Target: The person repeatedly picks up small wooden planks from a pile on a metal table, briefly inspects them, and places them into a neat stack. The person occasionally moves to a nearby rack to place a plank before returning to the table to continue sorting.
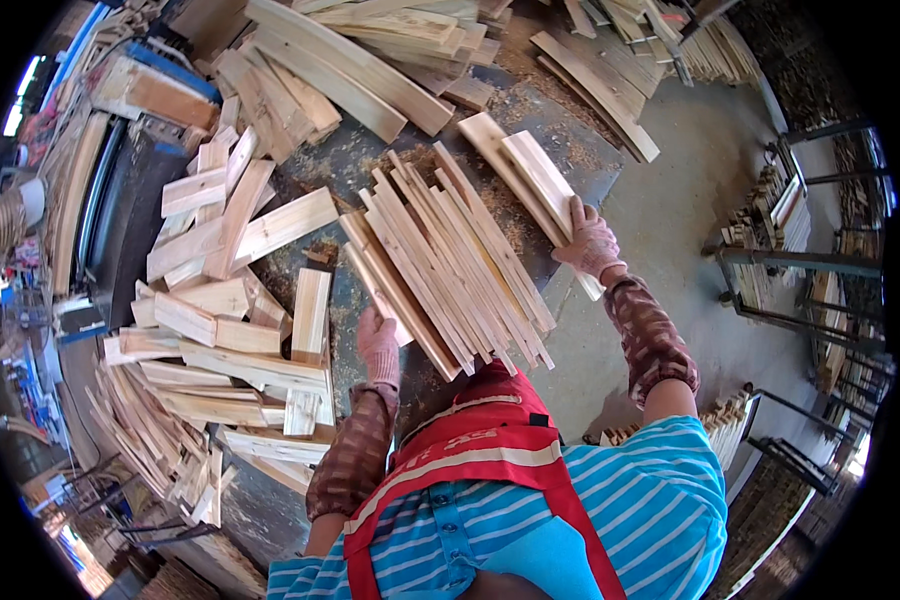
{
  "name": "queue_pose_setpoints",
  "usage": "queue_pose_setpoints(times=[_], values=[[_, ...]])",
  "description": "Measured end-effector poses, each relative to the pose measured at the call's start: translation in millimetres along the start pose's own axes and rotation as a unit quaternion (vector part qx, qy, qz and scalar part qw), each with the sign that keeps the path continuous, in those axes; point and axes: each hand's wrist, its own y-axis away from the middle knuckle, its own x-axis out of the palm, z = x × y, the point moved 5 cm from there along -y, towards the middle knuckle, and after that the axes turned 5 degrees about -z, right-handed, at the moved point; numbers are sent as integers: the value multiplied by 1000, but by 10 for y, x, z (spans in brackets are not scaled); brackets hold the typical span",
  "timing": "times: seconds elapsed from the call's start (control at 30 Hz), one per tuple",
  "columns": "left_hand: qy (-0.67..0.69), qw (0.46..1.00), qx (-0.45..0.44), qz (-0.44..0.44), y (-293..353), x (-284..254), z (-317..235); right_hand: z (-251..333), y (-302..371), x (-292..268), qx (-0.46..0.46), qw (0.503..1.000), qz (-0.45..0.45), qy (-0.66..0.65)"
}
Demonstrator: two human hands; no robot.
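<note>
A bundle of narrow wooden strips point(440, 260) lies side by side on the dark work surface in front of me. My left hand point(378, 348), in a light pinkish glove, holds the side of a pale board point(368, 275) at the bundle's left edge; its fingertips are partly hidden. To the right of the bundle, my right hand point(592, 243), gloved alike, is closed round the near part of a pale board point(538, 170). A second board point(505, 160) lies along that board's left side. The right fingers curl over the edge.
A jumbled pile of short wood offcuts point(230, 330) covers the left side. Long planks point(345, 70) and a stack of boards point(595, 90) lie at the far side. Sawdust is scattered over the table point(570, 120). Metal racks point(800, 260) with wood stand at the right.
</note>
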Motion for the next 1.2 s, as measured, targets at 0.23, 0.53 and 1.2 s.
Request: queue_pose_setpoints(times=[0.23,0.53,1.2], values=[[66,997,-30,35,-5,58,64,-157,-154,58,14,997,14,-74],[190,976,-95,41,64,-41,-124,-920,-527,-51,23,990,-78,-115],[174,977,-37,-119,538,-1058,812,2563,1318,910,-284,851,120,-425]])
